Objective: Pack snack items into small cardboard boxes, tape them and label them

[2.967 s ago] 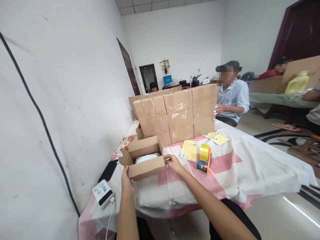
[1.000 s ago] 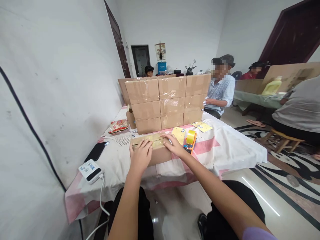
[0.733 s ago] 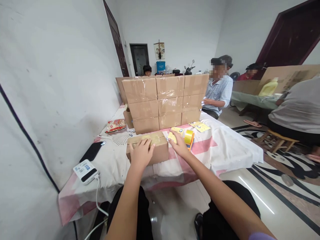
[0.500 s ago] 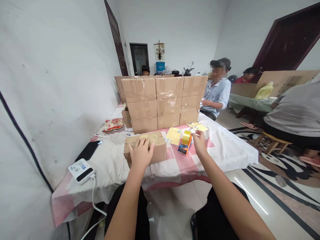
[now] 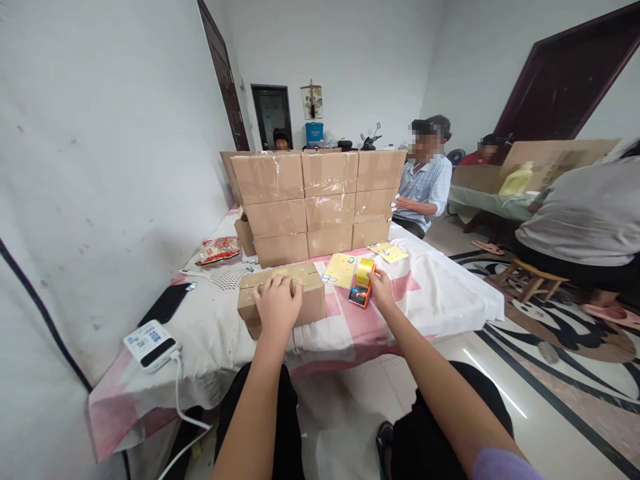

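Two hands work at the cloth-covered surface (image 5: 450,300). Leftmost, the left hand (image 5: 277,303) lies flat and released on a closed cardboard box (image 5: 310,300), near the front edge. It is stiff and probably light (best gripped at both short ends). Rightward, the right hand (image 5: 381,290) is touching the tape dispenser (image 5: 361,283); whether it grips cannot be told.

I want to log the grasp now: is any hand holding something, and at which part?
The left hand presses flat on top of the closed cardboard box, not gripping. The right hand touches the tape dispenser at its right side; a closed grasp cannot be told.
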`<state>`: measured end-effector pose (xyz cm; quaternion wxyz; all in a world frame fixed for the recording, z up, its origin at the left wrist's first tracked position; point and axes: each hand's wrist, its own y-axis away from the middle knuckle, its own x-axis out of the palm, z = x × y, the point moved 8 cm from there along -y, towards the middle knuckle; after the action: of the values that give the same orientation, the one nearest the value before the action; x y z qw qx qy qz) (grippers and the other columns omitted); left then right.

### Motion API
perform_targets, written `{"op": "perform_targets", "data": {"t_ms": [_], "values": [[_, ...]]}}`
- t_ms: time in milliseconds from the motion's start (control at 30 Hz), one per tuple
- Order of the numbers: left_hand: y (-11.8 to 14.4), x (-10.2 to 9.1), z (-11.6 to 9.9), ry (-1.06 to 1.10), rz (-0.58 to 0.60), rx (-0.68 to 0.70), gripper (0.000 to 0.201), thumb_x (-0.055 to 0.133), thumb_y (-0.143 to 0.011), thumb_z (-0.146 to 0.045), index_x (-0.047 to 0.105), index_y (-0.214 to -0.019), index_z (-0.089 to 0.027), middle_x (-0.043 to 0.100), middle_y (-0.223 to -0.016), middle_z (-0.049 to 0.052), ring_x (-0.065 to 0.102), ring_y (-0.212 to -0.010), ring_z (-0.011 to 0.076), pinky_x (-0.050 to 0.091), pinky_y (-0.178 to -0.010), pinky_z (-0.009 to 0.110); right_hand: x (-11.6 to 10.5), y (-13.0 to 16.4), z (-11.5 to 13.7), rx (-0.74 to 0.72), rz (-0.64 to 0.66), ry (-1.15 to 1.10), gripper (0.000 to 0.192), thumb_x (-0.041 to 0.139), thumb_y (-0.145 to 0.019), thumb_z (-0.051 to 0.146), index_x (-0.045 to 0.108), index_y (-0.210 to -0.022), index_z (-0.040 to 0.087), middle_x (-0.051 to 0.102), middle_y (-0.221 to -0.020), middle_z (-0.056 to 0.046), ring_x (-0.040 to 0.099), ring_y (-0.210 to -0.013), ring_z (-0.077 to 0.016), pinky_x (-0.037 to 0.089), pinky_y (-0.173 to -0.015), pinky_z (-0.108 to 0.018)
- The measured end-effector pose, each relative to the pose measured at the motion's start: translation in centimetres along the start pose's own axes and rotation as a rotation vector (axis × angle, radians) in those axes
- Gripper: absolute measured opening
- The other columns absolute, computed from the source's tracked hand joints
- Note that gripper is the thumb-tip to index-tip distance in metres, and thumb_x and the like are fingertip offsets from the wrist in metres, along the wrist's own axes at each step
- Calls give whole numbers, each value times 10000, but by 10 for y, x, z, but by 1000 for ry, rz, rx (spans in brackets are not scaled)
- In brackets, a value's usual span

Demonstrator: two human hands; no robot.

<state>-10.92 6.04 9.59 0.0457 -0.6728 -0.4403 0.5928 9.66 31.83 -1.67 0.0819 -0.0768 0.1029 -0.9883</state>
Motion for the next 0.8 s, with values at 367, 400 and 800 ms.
{"op": "perform_targets", "data": {"t_ms": [367,400,800], "values": [[-2,-10,9,116,-135,11,224,530,-940,-264,745,-996,-233,757,-1140,67,640,-1112,293,204,-1127,540,25,31,21,-90,163,-77,427,669,-826,553,649,-993,160,725,-963,-93,687,-805,-226,568,-722,-350],[-2,-12,9,126,-149,14,219,533,-941,-260,744,-991,-235,760,-1132,61,642,-1108,289,202,-1129,534,26,34,27,-102,160,-75,428,658,-838,560,645,-1003,166,723,-974,-90,685,-828,-227,566,-728,-345],[9,-24,-10,319,-111,35,258,513,-937,-276,748,-1024,-218,762,-1031,67,656,-1022,258,381,-982,400,26,85,96,-212,185,-99,332,594,-914,536,612,-907,205,640,-826,-26,611,-725,-180,507,-649,-296]]}}
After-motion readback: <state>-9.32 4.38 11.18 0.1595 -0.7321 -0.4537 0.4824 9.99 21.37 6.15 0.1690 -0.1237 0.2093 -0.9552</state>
